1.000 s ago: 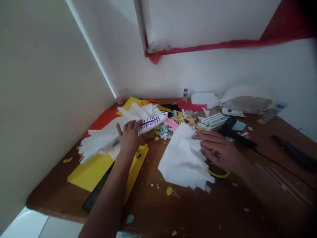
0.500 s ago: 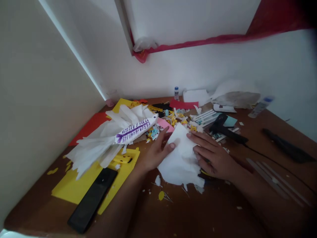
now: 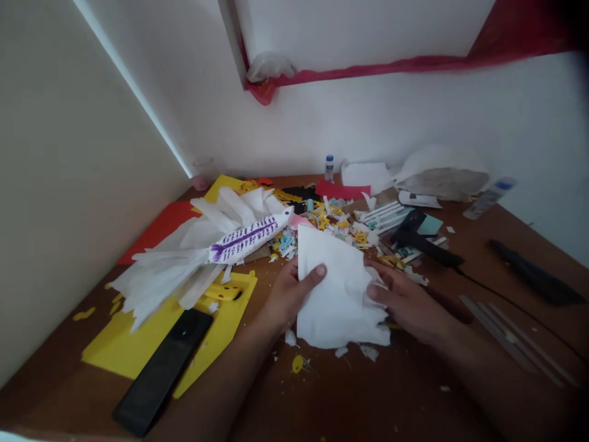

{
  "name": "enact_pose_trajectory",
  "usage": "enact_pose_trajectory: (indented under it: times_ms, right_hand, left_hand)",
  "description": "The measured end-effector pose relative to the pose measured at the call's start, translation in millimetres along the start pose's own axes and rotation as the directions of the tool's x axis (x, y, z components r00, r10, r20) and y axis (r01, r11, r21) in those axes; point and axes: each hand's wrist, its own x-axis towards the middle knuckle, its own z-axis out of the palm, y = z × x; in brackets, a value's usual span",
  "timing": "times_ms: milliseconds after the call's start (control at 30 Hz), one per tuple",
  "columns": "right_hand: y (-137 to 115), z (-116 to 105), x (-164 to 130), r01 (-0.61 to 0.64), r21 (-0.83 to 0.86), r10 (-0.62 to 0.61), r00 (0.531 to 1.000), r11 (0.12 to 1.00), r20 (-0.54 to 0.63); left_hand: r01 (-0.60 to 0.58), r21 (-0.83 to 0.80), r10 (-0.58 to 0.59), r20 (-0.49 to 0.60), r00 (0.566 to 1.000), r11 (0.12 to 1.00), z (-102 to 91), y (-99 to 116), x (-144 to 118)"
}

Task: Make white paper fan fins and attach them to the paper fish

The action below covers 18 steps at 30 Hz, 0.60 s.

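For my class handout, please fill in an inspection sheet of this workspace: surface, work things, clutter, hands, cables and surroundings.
Surface: brown tabletop, specked with small bits.
Work things: white sheet, lower edge ragged, between the hands; paper fish with purple markings lies to the left.
Clutter: paper scraps heaped behind the sheet; black phone-like object lying on yellow paper.
Left hand: holds the sheet's left edge, thumb on top.
Right hand: holds the crumpled right edge.
Cables: black cord runs rightward from a black tool.
Surroundings: white wall behind, with a red strip along it.
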Motion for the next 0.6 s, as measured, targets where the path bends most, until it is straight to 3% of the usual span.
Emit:
enact_pose_trajectory:
  times_ms: [100,233,400,500,600]
  right_hand:
    - [-9,6,-4,-0.015,-0.043,0.006,0.98,0.999,-0.199]
    - [-13,2,-2,0.048,-0.093,-0.084,0.898,0.995,-0.431]
    - [-10,-4,6,0.117,-0.049,-0.126,0.845,0.992,-0.52]
    - [-13,-1,6,0.143,-0.17,-0.216,0.791,0.975,-0.573]
    - [-18,4,0,0.063,-0.281,-0.233,0.745,0.958,-0.625]
  left_hand:
    - [-0.022,-0.025,0.022,0.005,1.0,0.999,0.5,0,-1]
    - [-0.066,-0.036,0.064,-0.065,0.996,0.997,3.3,1,2]
    - [-0.092,-0.059,0.085,-0.113,0.99,0.994,4.6,3,5]
    - [-0.092,-0.047,0.086,-0.124,0.989,0.995,4.2,3,5]
    - [-0.065,-0.047,0.06,-0.109,0.992,0.997,2.8,6,3]
